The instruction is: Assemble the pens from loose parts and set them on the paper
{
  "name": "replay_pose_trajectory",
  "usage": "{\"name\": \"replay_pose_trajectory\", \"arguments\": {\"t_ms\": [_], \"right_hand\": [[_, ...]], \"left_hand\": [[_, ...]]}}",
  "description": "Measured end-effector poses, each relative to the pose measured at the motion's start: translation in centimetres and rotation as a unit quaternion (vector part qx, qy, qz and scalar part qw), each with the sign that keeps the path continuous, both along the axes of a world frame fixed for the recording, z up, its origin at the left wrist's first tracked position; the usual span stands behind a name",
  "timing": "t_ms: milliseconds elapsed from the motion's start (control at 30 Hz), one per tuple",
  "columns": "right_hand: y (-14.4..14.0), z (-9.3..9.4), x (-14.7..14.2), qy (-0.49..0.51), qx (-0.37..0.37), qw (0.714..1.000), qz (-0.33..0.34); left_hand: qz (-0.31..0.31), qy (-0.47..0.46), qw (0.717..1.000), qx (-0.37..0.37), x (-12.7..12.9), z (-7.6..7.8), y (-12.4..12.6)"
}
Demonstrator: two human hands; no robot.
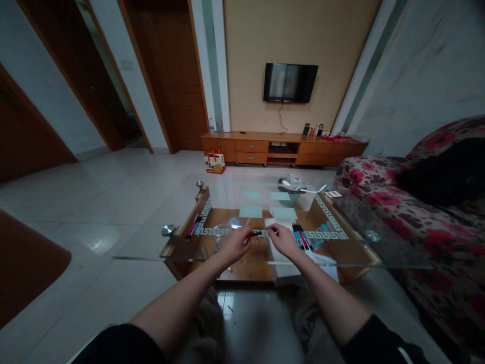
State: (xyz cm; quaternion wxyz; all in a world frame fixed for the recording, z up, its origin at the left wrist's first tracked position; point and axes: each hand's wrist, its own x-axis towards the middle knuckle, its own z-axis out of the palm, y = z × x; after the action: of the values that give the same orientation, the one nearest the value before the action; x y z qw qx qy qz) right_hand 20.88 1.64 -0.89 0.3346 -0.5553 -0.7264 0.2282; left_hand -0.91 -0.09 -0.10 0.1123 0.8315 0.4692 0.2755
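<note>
My left hand (235, 243) is closed around a slim dark pen (258, 233) with a bit of red near the fingers; its tip points right. Just across a small gap, my right hand (283, 241) is pinched, and whatever lies between its fingertips is too small to make out. Beside the right hand, a row of black, blue and red pens (302, 237) lies on the glass table (144, 247). More pens (192, 227) rest at the table's left side. A clear plastic bag (226, 225) lies behind my left hand.
A white box (285, 273) shows below the glass under my right hand. A bin with a grey liner (291, 183) stands beyond the table's far edge. To the right is a flowered sofa (379, 187); a TV cabinet (250, 146) stands at the back.
</note>
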Motion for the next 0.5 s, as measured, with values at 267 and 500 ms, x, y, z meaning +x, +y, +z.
{"name": "replay_pose_trajectory", "arguments": {"t_ms": [267,500], "right_hand": [[-1.1,0.0,1.2,0.093,-0.100,0.990,0.048],[-1.7,0.5,1.0,0.094,-0.147,0.983,0.053]], "left_hand": [[-0.120,0.018,0.992,0.024,1.4,0.4,-0.6],[-0.127,0.036,0.990,0.045,2.2,0.6,-0.5]]}}
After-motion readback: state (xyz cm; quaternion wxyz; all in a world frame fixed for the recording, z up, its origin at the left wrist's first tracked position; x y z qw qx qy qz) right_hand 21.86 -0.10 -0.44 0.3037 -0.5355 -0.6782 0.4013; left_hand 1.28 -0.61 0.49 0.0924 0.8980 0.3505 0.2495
